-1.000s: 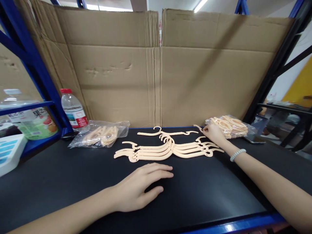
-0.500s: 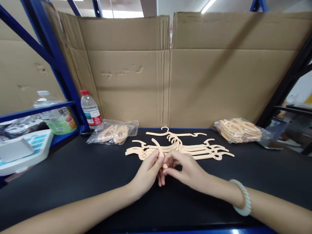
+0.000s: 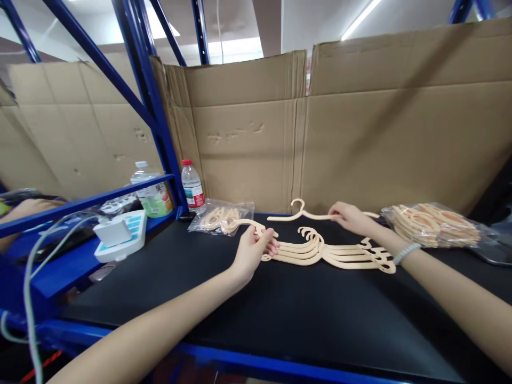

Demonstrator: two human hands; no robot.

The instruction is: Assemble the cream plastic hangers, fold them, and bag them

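My left hand (image 3: 252,250) is closed on a beige curved piece (image 3: 242,222), whose bent end sticks out to the left of the fingers. The rest of that piece is partly hidden by the hand. Farther back, my right hand (image 3: 348,217) is closed around the right arm of a beige clothes hanger (image 3: 288,217), with its hook toward the cardboard. Several more beige hangers (image 3: 304,257) lie overlapped in a row between and below the hands, hooks pointing away from me. My left fingers cover part of their left ends.
A clear bag of beige parts (image 3: 216,217) lies at left and another bag (image 3: 434,226) at right. A red-capped bottle (image 3: 192,186) stands by the blue frame (image 3: 158,122). Cardboard (image 3: 248,133) walls the back. A white power strip (image 3: 134,240) sits left; a person's arm shows beyond.
My hands, together before over a curved piece, have separated. The right has moved back and right to the far hanger; the left still holds a piece. My view has turned left.
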